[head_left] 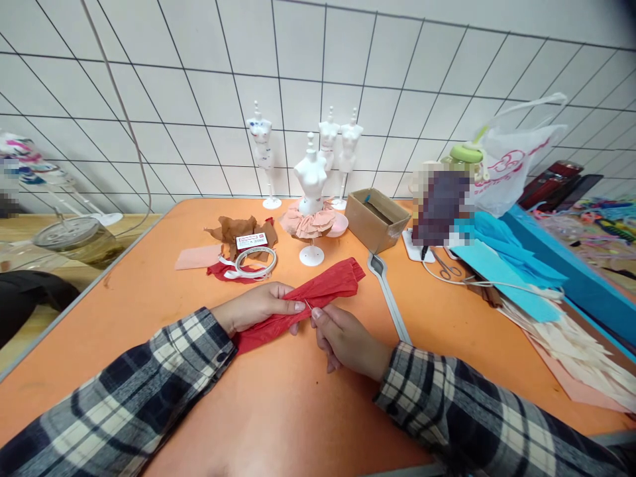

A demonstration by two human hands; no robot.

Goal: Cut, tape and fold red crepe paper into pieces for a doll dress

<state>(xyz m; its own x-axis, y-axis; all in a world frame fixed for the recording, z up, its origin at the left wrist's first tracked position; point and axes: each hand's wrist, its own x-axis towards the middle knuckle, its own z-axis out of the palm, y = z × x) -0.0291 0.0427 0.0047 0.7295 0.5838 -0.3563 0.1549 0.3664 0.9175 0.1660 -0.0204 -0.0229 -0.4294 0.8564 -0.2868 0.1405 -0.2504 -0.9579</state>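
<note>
A long folded strip of red crinkled material (325, 286), paper or cloth, is held up over the orange table (278, 404). My left hand (261, 306) grips it near the middle, thumb on top and fingers beneath. My right hand (345, 338) pinches a thin needle (309, 305) whose tip meets the red material beside my left thumb. Any thread is too fine to make out. Just beyond stands a small white dress form (311, 173) wearing a ruffled pink skirt (309, 222).
Behind are several more white dress forms (262, 149) and a cardboard box (376, 222). A hoop-shaped roll (255, 262) and brown scraps (231, 232) lie left. To the right are a grey zipper strip (391, 298), scissors (448, 266), blue sheets (517, 278) and a plastic bag (511, 156).
</note>
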